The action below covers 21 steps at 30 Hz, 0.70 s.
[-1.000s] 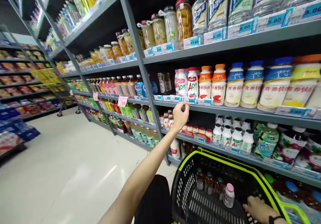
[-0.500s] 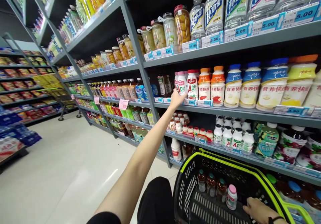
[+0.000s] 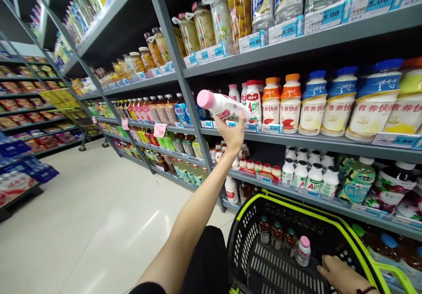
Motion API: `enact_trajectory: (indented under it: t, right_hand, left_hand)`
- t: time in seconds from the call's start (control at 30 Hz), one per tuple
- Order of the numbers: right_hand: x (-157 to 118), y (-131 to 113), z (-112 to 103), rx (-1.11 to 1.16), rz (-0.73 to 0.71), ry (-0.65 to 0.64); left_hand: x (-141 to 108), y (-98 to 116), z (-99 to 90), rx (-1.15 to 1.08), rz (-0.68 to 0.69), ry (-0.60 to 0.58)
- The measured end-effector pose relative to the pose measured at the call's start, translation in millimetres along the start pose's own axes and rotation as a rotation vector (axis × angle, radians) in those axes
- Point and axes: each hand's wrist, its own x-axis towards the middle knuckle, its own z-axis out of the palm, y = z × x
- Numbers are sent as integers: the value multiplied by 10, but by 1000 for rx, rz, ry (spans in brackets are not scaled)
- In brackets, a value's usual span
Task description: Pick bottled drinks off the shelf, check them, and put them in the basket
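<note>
My left hand is closed round a white bottle with a pink cap, tilted nearly level in front of the middle shelf. Behind it stand more pink-capped bottles and a red-capped one. A black basket with lime-green handles is at the lower right. Inside stand several brown bottles with dark teal caps and one small white pink-capped bottle. My right hand reaches over the basket's right side, fingers bent and partly hidden, so its grip is unclear.
Gray shelving with jars, large bottles and price tags runs along the right and back. A wheeled cart and stacked blue packs are at the left. Pale floor lies between them.
My left hand has lifted the pink-capped bottle off the middle shelf and tipped its cap to the left. My right hand remains at the basket. The view has shifted slightly.
</note>
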Motion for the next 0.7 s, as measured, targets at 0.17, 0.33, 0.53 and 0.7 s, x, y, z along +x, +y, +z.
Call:
enact_trajectory:
  t: [0.17,0.33,0.53,0.7]
  right_hand:
    - [-171,-429,-296,250,-192,100]
    - [-331,-992,-509,1255,-268,46]
    - [-450,-1299,-405,1700,-262,-195]
    - [-512,-1257,-261,1556,-220,-123]
  left_hand:
    - [-828,246,-450,-149,-132,-313]
    - [-1807,215,-788,-338,-577,-963]
    - [-2303,147,-931,-546,-824,-1394]
    - [-2446,203,-969,-683,-1100,-1283]
